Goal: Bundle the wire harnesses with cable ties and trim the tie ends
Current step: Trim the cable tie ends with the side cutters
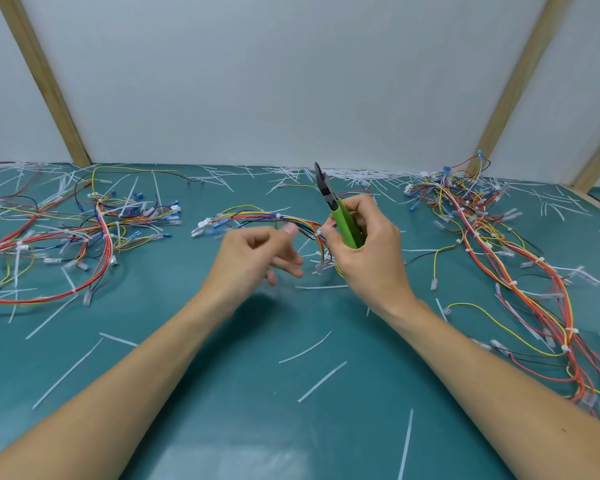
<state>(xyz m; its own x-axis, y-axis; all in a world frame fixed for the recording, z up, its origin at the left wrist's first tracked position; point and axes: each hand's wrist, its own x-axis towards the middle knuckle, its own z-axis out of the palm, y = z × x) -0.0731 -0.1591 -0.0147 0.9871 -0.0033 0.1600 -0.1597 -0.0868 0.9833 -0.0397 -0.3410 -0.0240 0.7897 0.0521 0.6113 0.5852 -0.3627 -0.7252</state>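
A wiring assembly workbench: green tabletop (222, 393) strewn with wire harnesses (499, 254), cut tie ends (321, 382), white partition panels (274, 81) behind.

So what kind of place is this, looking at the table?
Likely a wire-harness assembly bench: bundled harnesses lie on a green mat, trimmed tie ends are scattered about, and the right hand holds green cutters.

We can find no words, numbers, brand names or signs to read anywhere. The green cutters (340, 216) show no name on their handles, and the wires (267, 218) and their little plugs carry no marks we can make out. The table (222, 393) and the white wall (291, 81) behind it are plain too.
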